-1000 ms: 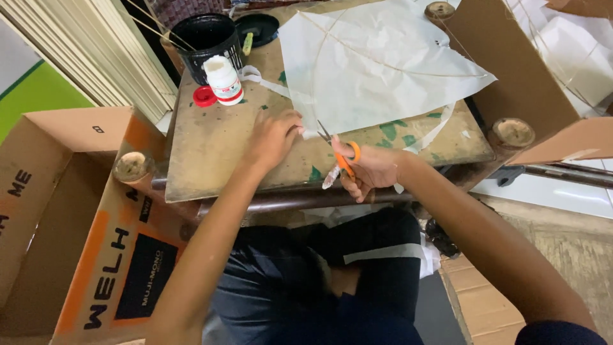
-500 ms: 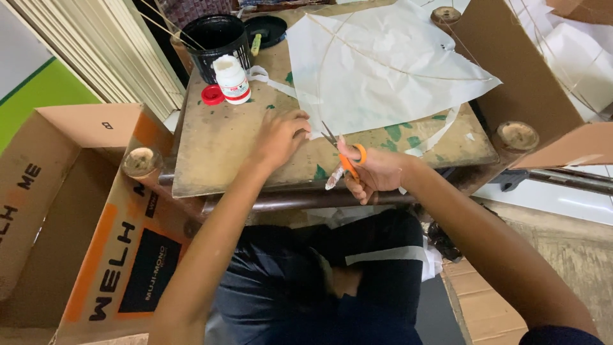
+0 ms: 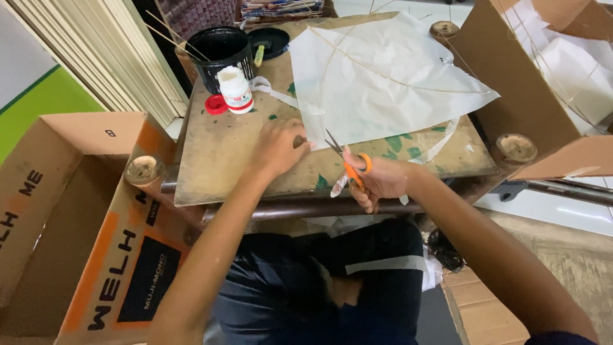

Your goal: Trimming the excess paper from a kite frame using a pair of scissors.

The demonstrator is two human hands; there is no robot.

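Orange scissors handles sit half-hidden inside the right hand.

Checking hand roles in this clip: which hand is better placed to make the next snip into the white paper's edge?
Right. The right hand holds the orange-handled scissors, blades open at the white paper edge. The left hand lies flat, pinning the paper's corner.

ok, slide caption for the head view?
Right hand holds orange-handled scissors at white paper kite sheet; left hand pins its edge.
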